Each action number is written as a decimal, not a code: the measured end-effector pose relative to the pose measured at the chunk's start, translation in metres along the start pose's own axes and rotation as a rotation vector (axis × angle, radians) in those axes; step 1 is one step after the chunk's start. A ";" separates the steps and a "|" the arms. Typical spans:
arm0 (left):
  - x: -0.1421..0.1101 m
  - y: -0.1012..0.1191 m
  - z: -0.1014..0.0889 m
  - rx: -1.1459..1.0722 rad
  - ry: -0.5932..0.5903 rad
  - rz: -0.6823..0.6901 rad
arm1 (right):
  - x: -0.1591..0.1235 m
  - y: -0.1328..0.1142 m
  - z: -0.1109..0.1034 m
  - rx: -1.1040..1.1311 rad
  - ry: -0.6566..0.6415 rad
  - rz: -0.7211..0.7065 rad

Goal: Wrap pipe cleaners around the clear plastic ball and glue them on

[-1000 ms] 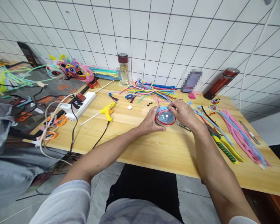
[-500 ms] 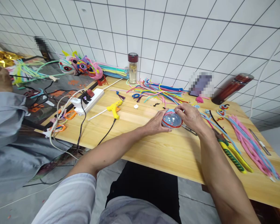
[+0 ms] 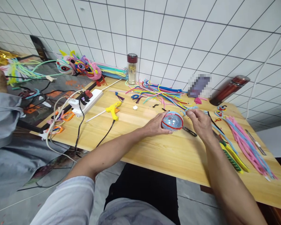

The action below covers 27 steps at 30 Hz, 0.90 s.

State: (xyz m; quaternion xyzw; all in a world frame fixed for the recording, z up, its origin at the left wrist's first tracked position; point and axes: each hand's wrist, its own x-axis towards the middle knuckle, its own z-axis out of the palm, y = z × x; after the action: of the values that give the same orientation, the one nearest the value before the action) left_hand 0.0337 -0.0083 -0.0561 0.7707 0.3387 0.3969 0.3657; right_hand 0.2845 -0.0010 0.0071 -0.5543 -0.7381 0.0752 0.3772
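My left hand (image 3: 155,125) is wrapped round the side of a clear plastic ball (image 3: 172,122), which has red and light-blue pipe cleaner strips along its rim and surface. To the right, my right hand (image 3: 200,122) has thumb and fingertips pinched on a short, curled light-blue pipe cleaner (image 3: 189,108), apart from the ball. A slim dark metal tool (image 3: 190,131) lies on the table between the ball and my right hand. Beyond my right wrist rest pliers with green and yellow handles (image 3: 231,156), partly covered by that arm.
A yellow glue gun (image 3: 112,111) and a white power strip (image 3: 90,102) with trailing cables lie left. Mixed pipe cleaners (image 3: 159,92), a glass bottle (image 3: 132,70) and a red flask (image 3: 230,90) stand behind. Pink pipe cleaners (image 3: 245,145) lie right. A co-worker's sleeve (image 3: 4,115) shows at far left.
My right hand has moved away from the ball to the right, with the light-blue pipe cleaner in its fingers. My left hand still holds the ball, now tilted more toward me.
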 end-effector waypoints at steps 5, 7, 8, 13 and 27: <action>-0.001 -0.001 0.001 0.029 -0.002 0.001 | -0.019 0.020 0.016 0.125 0.030 0.059; -0.002 0.001 -0.001 0.035 -0.013 -0.014 | -0.022 0.022 0.020 0.163 0.002 0.058; -0.003 0.002 -0.002 0.031 -0.019 -0.023 | -0.023 0.022 0.021 0.174 -0.008 0.057; -0.007 0.003 -0.010 -0.106 0.014 -0.035 | -0.024 0.019 0.023 0.195 -0.047 0.048; 0.019 -0.009 -0.051 0.356 0.422 -0.378 | -0.020 0.033 0.032 0.142 0.000 0.017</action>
State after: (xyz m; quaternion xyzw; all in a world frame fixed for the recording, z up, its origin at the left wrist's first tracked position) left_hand -0.0035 0.0263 -0.0359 0.6470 0.6078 0.4074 0.2143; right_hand 0.2907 0.0038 -0.0420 -0.5324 -0.7262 0.1305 0.4149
